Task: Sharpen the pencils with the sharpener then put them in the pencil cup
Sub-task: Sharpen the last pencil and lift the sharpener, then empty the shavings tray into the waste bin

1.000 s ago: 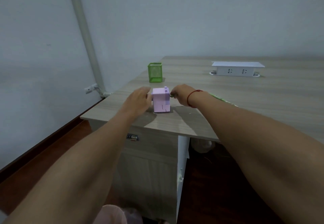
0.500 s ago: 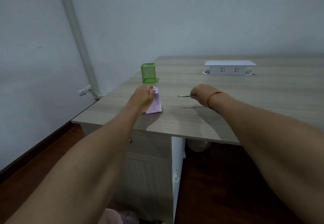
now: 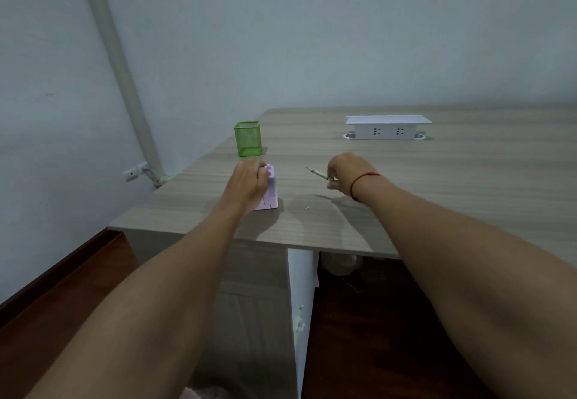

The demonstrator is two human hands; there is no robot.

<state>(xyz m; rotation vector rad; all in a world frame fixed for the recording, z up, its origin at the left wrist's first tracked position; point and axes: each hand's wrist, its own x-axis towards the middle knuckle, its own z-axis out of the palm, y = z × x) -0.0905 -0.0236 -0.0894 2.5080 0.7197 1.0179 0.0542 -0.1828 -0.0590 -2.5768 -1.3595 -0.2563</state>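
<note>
1. Currently at the changeover between sharpening and stowing, judging from the pencil (image 3: 317, 173) held clear of the sharpener (image 3: 272, 192) with a pointed tip showing.
2. Left hand (image 3: 246, 184): curled over the top and left side of the lilac sharpener and gripping it. Sharpener standing on the tabletop (image 3: 437, 180) near the front left corner, partly hidden behind that hand.
3. Right hand (image 3: 343, 176): closed on the rear of the green pencil, pinching the shaft. Tip aimed left toward the sharpener, well apart from it and raised off the tabletop.
4. Green mesh pencil cup (image 3: 248, 138): upright just beyond the sharpener, near the left edge of the tabletop. No pencil seen above its rim.
5. Next move, as judged:
   - Carry the pencil left and away, over the left hand and the sharpener, to a position above the cup.
   - Tip the shaft toward vertical before lowering, since the opening is narrow.
   - Release only once the shaft is inside the rim; a light mesh cup may tip if struck on the wall.
6. Cannot tell whether further pencils await sharpening; none visible on the tabletop, part of which lies hidden under the right forearm.
</note>
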